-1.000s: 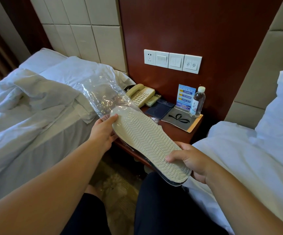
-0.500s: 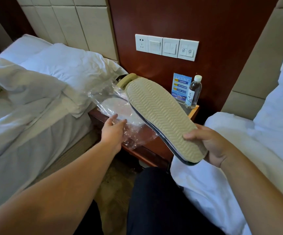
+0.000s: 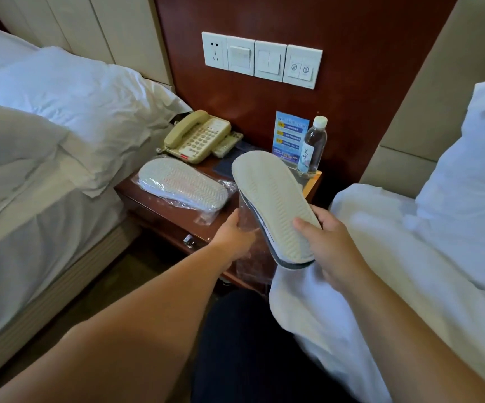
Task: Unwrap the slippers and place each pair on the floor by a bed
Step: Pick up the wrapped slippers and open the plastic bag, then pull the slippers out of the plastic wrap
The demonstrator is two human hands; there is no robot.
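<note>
My right hand (image 3: 333,247) grips the heel end of an unwrapped pair of slippers (image 3: 270,199), held sole up and tilted above the nightstand's right half. My left hand (image 3: 232,234) is closed on the clear plastic wrapper (image 3: 250,263), which hangs down just left of the slippers' heel. A second pair of slippers (image 3: 181,184), inside its clear wrapping, lies sole up on the nightstand (image 3: 160,216) in front of the phone. A bed (image 3: 32,175) stands to the left and another bed (image 3: 410,257) to the right.
On the nightstand stand a beige phone (image 3: 197,138), a remote (image 3: 227,144), a blue card (image 3: 289,135) and a water bottle (image 3: 314,145). A narrow strip of floor (image 3: 136,274) runs between the beds. My dark-trousered legs (image 3: 250,344) fill the bottom middle.
The wrapper has come fully off the slippers in my right hand. My left hand moved right and down with the empty wrapper. The wrapped pair on the nightstand has come into plain view.
</note>
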